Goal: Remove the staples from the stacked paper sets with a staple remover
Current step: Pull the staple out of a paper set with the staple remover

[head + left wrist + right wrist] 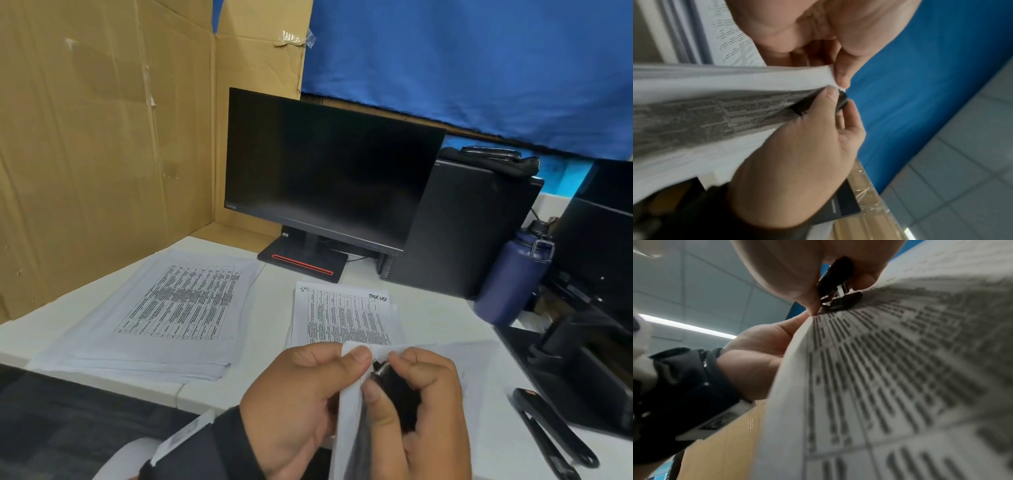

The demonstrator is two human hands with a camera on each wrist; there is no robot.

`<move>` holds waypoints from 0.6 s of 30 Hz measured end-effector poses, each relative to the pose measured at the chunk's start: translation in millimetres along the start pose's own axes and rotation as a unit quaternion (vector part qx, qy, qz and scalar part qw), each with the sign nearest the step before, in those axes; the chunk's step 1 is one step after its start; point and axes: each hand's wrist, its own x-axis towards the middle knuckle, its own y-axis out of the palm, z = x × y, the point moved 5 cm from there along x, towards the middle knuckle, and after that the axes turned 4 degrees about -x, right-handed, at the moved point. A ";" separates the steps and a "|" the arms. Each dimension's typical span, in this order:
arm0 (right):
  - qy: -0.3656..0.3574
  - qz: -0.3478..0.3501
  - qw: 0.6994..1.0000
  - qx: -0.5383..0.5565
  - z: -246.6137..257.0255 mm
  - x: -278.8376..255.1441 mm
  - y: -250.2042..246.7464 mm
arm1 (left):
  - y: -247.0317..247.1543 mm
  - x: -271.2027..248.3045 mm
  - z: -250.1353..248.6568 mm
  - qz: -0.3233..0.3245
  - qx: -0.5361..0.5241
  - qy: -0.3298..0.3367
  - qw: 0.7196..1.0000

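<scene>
Held aloft above the desk (428,308): stapled paper set (890,386), thin and floppy, corner pinched by left hand (301,404). Clenched in right hand (431,394): black staple remover (394,387), biting that corner. Best gripped beside the staple, lest sheets tear.

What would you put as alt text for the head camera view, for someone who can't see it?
Two hands work at a desk: the left hand pinches the corner of a paper set while the right hand grips a black staple remover against it. Two paper stacks and a dark monitor lie beyond.
</scene>
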 end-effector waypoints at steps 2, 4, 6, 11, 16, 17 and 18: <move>-0.017 0.026 0.998 -0.051 0.6 3.3 -1.6 | -1.9 0.7 -2.3 -0.008 0.048 0.028 0.998; -0.034 0.032 0.993 -0.109 0.9 6.0 -4.2 | -2.4 1.7 -3.9 -0.004 0.066 0.046 0.997; -0.042 0.025 0.991 -0.124 1.0 6.5 -5.4 | -3.5 2.6 -5.1 -0.006 0.073 0.058 0.996; 0.155 -0.014 0.984 0.081 -12.3 -5.0 -0.4 | 1.6 -2.1 -2.2 -0.019 0.175 0.117 0.977; 0.263 -0.025 0.947 0.185 -17.0 -7.6 4.8 | 1.2 -3.9 -2.5 -0.039 0.195 0.135 0.971; 0.271 -0.017 0.941 0.202 -18.5 -5.8 5.7 | 0.6 -3.6 -3.2 -0.041 0.194 0.136 0.971; 0.279 -0.007 0.936 0.213 -21.4 -5.2 7.3 | 0.1 -3.2 -3.9 -0.043 0.191 0.135 0.971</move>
